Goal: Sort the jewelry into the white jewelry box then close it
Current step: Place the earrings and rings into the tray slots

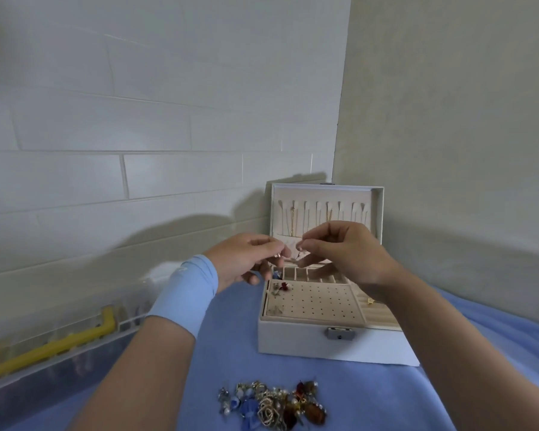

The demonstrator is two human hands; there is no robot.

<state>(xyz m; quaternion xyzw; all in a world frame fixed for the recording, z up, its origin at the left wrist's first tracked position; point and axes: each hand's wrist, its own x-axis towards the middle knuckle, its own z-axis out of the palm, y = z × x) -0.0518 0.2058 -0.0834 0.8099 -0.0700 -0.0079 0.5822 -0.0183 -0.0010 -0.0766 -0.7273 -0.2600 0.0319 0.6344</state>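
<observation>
The white jewelry box (pixel 308 340) stands open on the blue cloth, lid (pixel 377 206) upright with thin chains hanging inside. Its beige tray has a dotted earring panel (pixel 318 303) holding a few small pieces at its left. My left hand (pixel 246 259) and my right hand (pixel 346 253) meet above the box's back compartments, fingertips pinched on a small, thin piece of jewelry (pixel 296 253) between them. A pile of mixed jewelry (pixel 274 405) lies on the cloth in front of the box.
A clear plastic organizer case with a yellow handle (pixel 53 346) lies at the left. White tiled wall behind, plain wall to the right; the box sits in the corner. A light blue cuff (pixel 187 293) covers my left wrist.
</observation>
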